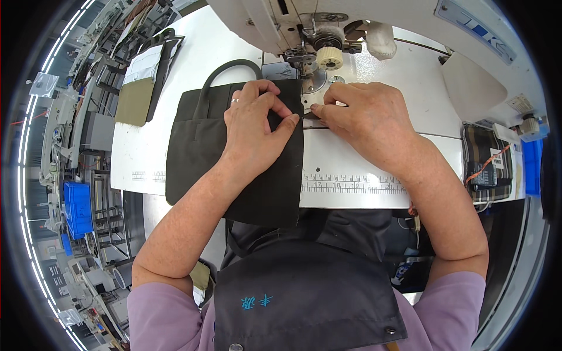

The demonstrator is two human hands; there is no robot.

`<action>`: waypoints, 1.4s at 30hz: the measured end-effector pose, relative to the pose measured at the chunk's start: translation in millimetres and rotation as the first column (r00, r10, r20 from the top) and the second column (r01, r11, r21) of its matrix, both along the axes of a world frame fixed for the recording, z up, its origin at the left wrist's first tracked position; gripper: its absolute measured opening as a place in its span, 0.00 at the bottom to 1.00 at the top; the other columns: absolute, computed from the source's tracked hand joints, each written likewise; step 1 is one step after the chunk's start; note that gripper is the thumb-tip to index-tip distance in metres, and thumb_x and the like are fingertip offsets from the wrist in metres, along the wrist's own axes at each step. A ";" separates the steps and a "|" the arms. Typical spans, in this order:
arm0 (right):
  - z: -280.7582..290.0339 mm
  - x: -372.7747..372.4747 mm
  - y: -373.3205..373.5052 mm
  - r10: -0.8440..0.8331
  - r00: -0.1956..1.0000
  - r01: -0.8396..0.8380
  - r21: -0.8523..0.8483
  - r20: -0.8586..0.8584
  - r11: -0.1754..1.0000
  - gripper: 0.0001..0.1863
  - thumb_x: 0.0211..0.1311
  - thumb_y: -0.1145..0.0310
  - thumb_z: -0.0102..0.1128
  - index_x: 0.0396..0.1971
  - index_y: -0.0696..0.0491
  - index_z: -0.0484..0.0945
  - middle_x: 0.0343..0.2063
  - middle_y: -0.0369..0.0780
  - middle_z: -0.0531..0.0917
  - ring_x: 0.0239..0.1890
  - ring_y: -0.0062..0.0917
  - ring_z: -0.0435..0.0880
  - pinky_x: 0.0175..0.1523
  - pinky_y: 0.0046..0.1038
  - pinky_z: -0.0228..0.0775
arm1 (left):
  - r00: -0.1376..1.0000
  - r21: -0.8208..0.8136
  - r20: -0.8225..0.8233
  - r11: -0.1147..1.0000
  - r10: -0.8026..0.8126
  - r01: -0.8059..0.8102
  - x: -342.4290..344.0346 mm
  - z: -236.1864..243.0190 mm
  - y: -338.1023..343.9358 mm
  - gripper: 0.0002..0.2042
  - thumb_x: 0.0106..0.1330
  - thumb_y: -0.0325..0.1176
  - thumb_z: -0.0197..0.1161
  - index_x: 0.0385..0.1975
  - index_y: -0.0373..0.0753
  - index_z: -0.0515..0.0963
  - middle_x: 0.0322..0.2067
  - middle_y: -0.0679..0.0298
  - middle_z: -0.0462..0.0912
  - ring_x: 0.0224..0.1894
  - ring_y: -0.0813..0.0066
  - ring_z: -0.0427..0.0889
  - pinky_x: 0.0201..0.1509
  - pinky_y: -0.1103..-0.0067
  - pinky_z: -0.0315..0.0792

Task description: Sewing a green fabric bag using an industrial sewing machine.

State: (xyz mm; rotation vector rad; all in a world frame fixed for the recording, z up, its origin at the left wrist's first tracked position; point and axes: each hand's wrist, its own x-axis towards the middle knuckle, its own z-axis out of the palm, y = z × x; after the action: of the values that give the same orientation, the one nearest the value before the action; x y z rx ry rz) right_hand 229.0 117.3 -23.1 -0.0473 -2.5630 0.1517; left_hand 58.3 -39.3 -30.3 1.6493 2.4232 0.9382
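Observation:
A dark olive fabric bag panel (199,158) with a loop handle (206,88) lies on the white sewing table, its lower edge hanging over the front. My left hand (254,126), wearing a ring, rests on the panel, thumb and forefinger closed at its right edge. Just across that edge, my right hand (369,114) pinches a small dark fabric strip (313,116), partly hidden by the fingers. Both hands are just in front of the sewing machine's (304,35) needle area. The presser foot touches or nearly touches the panel's top right corner; I cannot tell which.
A ruler strip (351,184) runs along the table's front edge. Olive, white and black fabric pieces (137,96) lie at the far left, with black scissors handles (161,38) beyond. Plaid cloth (486,158) and an orange cord sit at the right. A blue bin (77,207) stands farther left.

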 end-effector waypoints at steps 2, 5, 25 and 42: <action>0.9 0.3 -0.6 0.000 1.000 0.000 -0.016 -0.005 1.000 0.05 0.52 0.69 0.65 0.30 0.48 0.84 0.28 0.34 0.80 0.30 0.29 0.84 0.34 0.33 0.76 | 1.000 -0.019 -0.005 1.000 0.016 -0.016 3.1 3.2 1.2 0.06 0.57 0.34 0.73 0.28 0.40 0.84 0.52 0.63 0.77 0.53 0.60 0.75 0.58 0.64 0.65; 1.8 -0.9 -2.0 -0.006 1.000 0.006 -0.039 -0.013 0.999 0.05 0.53 0.68 0.67 0.31 0.48 0.85 0.29 0.33 0.81 0.31 0.29 0.85 0.34 0.33 0.76 | 0.999 -0.031 -0.003 0.999 0.034 -0.034 3.8 2.6 1.4 0.06 0.57 0.34 0.73 0.27 0.40 0.84 0.52 0.63 0.77 0.53 0.60 0.75 0.57 0.65 0.65; 6.6 -0.4 -10.6 -0.049 0.998 0.049 -0.009 0.049 0.999 0.06 0.55 0.65 0.71 0.33 0.47 0.88 0.30 0.31 0.82 0.28 0.28 0.85 0.31 0.32 0.77 | 0.994 0.057 0.078 0.996 -0.077 0.073 -5.7 9.8 -7.2 0.04 0.58 0.33 0.73 0.32 0.47 0.88 0.50 0.63 0.82 0.53 0.60 0.77 0.60 0.61 0.67; 2.5 -10.0 -10.3 -0.131 0.991 0.132 -0.008 0.031 0.991 0.08 0.55 0.65 0.73 0.35 0.46 0.88 0.31 0.30 0.82 0.30 0.25 0.86 0.31 0.31 0.76 | 0.908 0.023 -0.319 0.955 -0.272 0.294 -14.6 0.1 -16.5 0.14 0.67 0.35 0.69 0.50 0.42 0.84 0.58 0.62 0.81 0.62 0.59 0.80 0.68 0.51 0.71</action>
State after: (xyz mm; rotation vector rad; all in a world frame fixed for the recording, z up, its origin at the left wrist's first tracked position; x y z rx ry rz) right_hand 219.0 107.1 -20.7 -0.2236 -2.5800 0.1146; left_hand 43.7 -55.8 -30.1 2.2543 2.2492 0.7753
